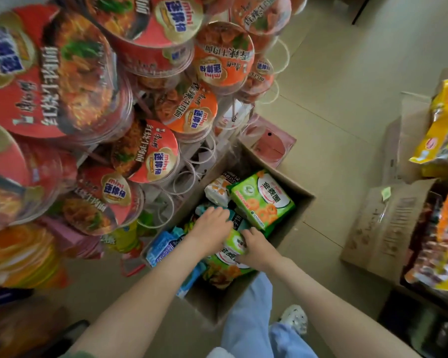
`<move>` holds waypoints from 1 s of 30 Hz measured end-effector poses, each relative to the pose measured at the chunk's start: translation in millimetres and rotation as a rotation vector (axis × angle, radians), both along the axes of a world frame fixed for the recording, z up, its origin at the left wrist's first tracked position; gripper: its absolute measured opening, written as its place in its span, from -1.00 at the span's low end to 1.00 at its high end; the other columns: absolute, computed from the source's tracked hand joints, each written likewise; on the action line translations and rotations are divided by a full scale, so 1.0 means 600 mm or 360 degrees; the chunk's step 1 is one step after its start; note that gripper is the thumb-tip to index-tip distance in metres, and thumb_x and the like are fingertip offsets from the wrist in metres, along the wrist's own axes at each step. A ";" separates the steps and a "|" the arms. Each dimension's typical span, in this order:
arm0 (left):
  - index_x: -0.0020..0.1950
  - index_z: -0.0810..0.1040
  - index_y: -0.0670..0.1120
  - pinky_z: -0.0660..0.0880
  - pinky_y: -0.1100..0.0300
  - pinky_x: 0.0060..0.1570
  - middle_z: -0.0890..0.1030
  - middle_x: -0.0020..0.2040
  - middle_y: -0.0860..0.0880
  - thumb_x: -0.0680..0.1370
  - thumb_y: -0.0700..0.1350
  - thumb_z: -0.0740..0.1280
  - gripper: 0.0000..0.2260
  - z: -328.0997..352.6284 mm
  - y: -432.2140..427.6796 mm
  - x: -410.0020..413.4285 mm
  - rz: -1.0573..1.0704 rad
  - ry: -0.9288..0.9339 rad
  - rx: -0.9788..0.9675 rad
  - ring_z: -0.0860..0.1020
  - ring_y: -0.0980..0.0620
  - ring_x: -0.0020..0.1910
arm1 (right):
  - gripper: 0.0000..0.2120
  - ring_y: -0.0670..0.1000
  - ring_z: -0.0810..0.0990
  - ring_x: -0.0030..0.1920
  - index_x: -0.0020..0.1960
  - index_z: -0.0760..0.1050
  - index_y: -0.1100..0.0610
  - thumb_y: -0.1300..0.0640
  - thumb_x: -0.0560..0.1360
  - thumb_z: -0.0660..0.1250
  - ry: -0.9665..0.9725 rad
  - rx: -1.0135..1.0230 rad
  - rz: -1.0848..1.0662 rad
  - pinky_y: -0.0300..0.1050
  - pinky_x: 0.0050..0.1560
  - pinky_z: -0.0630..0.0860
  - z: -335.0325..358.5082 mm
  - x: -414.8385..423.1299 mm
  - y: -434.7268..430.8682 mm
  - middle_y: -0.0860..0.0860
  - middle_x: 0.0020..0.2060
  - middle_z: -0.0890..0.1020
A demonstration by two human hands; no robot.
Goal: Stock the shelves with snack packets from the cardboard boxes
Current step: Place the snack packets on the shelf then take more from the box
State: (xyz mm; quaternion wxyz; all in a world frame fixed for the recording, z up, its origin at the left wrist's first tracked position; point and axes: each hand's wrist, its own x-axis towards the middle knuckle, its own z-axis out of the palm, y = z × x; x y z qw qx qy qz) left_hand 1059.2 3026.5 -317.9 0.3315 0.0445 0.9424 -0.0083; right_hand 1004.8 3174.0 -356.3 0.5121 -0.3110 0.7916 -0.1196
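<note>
An open cardboard box (292,187) stands on the floor below me, filled with snack packets. A large green packet (263,200) lies at its far side, and blue packets (161,245) lie at its near left. My left hand (211,226) reaches into the middle of the box, fingers curled down over packets there; what it grips is hidden. My right hand (255,248) grips a smaller green and white packet (233,242) near the box's right side. Another green packet (225,270) lies below it.
A wire display rack (189,174) loaded with red and orange mini noodle cups (145,151) rises at the left, right beside the box. More cardboard boxes (383,228) and shelves with yellow and orange packets (440,140) stand at the right. My leg and shoe (294,317) are near the box.
</note>
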 end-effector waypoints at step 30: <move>0.33 0.41 -0.10 0.43 0.03 0.13 0.59 0.17 -0.10 0.39 0.11 0.30 -0.44 0.581 0.724 -0.230 -0.1092 0.1919 0.1234 0.57 -0.14 0.09 | -0.31 0.20 0.61 0.02 0.23 0.50 0.23 0.21 0.13 0.61 0.2506 -0.0111 -0.0938 -0.02 0.03 0.46 0.690 -0.012 0.803 0.15 0.06 0.63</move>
